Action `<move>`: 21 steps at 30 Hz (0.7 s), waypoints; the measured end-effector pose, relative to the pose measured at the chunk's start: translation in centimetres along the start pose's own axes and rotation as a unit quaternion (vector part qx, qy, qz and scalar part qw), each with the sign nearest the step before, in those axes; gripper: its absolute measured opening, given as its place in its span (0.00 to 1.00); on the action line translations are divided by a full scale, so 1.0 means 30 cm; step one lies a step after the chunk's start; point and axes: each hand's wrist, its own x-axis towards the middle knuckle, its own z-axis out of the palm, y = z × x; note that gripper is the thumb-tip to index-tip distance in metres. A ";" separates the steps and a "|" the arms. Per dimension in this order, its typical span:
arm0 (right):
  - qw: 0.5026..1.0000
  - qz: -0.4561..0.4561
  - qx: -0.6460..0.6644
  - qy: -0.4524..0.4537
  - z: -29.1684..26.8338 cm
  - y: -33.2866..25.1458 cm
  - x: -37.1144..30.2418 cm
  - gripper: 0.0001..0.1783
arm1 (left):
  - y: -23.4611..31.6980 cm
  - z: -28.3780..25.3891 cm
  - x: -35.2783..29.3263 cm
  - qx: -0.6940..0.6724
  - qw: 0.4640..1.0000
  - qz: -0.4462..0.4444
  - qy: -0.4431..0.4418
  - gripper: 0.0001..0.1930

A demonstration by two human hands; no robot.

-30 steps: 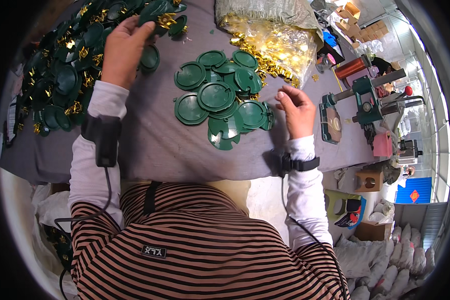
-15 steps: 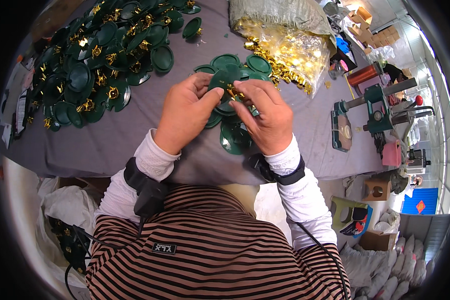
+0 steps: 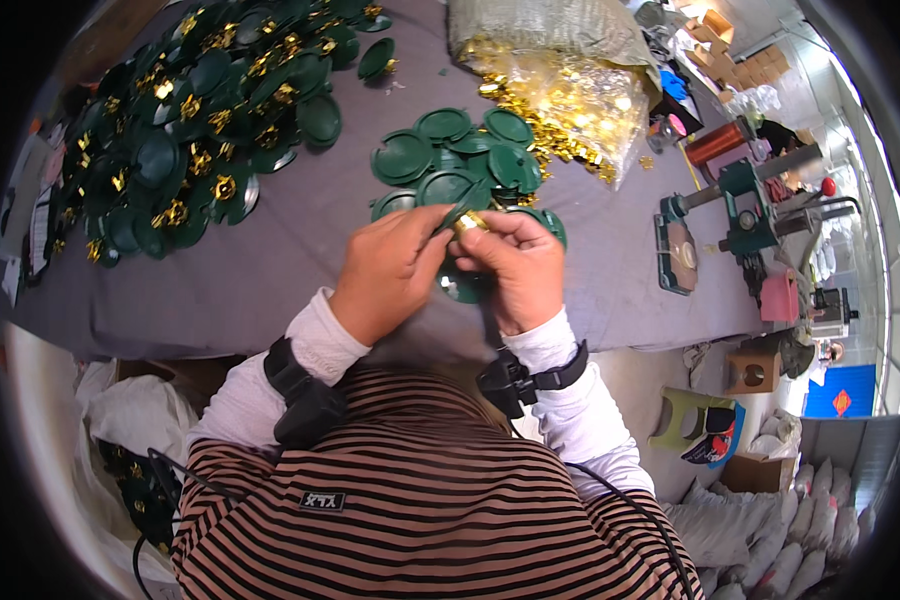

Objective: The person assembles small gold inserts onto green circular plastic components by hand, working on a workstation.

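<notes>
My left hand is closed on the edge of a green plastic disc, tilted nearly edge-on. Against it, my right hand pinches a small shiny gold piece between thumb and fingers; how the piece meets the disc is hidden by the fingertips. Several loose green discs lie overlapping on the grey cloth just beyond and partly beneath both hands.
A large heap of green discs with gold pieces covers the table's left. Beyond my right hand, a clear bag spills gold pieces. A green hand press stands at the right edge.
Both hands have come nearer to me, uncovering more loose discs. The held disc has turned from face-on to nearly edge-on, and the gold piece now shows plainly.
</notes>
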 end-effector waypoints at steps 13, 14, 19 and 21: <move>0.688 -0.274 -0.671 0.044 -0.461 -0.154 0.471 0.15 | -0.314 -0.234 0.335 0.238 0.966 0.022 0.098 0.19; 0.643 -0.300 -0.704 0.030 -0.470 -0.144 0.505 0.16 | -0.311 -0.199 0.295 0.224 0.974 0.020 0.028 0.18; 0.588 -0.280 -0.758 0.029 -0.484 -0.104 0.590 0.08 | -0.404 -0.039 0.134 0.240 0.962 0.028 -0.131 0.19; 0.582 -0.252 -0.772 0.036 -0.477 -0.111 0.589 0.08 | -0.374 -0.032 0.127 0.234 0.961 0.002 -0.146 0.18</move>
